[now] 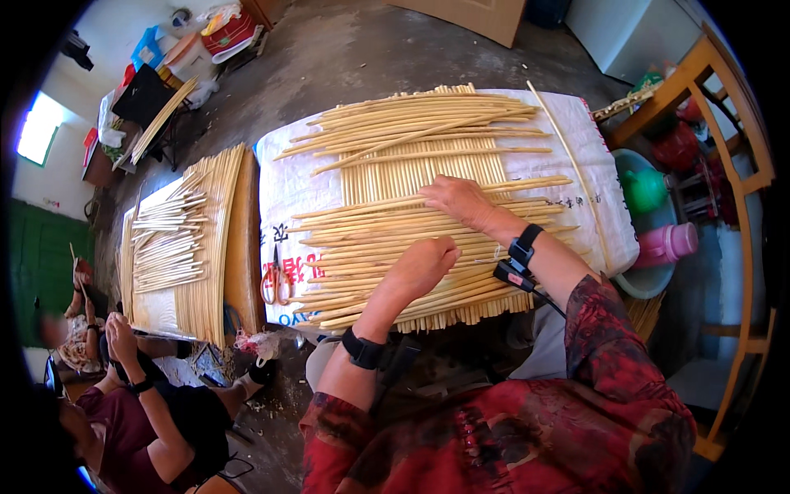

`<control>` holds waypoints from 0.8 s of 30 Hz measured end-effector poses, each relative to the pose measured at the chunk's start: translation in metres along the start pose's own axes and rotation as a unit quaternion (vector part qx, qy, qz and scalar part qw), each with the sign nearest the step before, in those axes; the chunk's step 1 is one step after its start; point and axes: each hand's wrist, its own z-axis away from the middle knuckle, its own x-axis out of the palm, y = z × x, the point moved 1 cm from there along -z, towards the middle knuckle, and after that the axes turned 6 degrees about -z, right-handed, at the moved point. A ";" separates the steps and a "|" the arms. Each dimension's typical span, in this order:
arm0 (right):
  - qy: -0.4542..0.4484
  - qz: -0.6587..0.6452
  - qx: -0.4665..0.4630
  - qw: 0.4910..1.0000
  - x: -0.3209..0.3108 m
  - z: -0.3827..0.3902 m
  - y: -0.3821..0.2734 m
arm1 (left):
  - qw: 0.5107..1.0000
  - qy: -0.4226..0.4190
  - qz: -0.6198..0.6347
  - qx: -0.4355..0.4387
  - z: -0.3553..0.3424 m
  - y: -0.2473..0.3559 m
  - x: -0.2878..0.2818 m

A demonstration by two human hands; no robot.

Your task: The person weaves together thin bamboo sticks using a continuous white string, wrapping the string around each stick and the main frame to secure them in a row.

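Pale yellow reed-like stalks (354,276) lie crosswise over a layer of lengthwise stalks (424,174), in a near and a far group. Over the gap between the groups reaches my right hand (463,202), its fingers curled down at a stalk (527,184) along the near group's far edge. Closer to me, my left hand (424,265) is closed above the near group; its palm side is hidden, so what it holds does not show. Scissors (276,280) with orange-brown handles lie left of the stalks on a white printed sack cloth (292,185).
One long stalk (568,152) lies along the cloth's right side. At right stand a blue basin (650,284) with a pink container (668,244) and a wooden chair (745,206). Leftward, another table bears stalks (216,239); a person (156,412) sits beside it.
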 end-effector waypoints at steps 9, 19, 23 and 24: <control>0.018 -0.032 -0.008 0.999 -0.016 0.004 -0.004 | 0.970 0.200 0.134 -0.023 -0.013 -0.018 -0.022; 0.062 0.061 -0.126 0.988 -0.040 0.001 -0.040 | 0.944 0.311 -0.092 0.054 -0.025 -0.023 -0.058; 0.088 0.092 -0.227 0.965 -0.065 0.007 -0.058 | 0.995 0.033 -0.092 -0.002 -0.026 0.001 -0.084; 0.085 0.098 -0.242 0.961 -0.070 0.009 -0.063 | 1.000 -0.011 -0.006 -0.022 -0.021 0.003 -0.092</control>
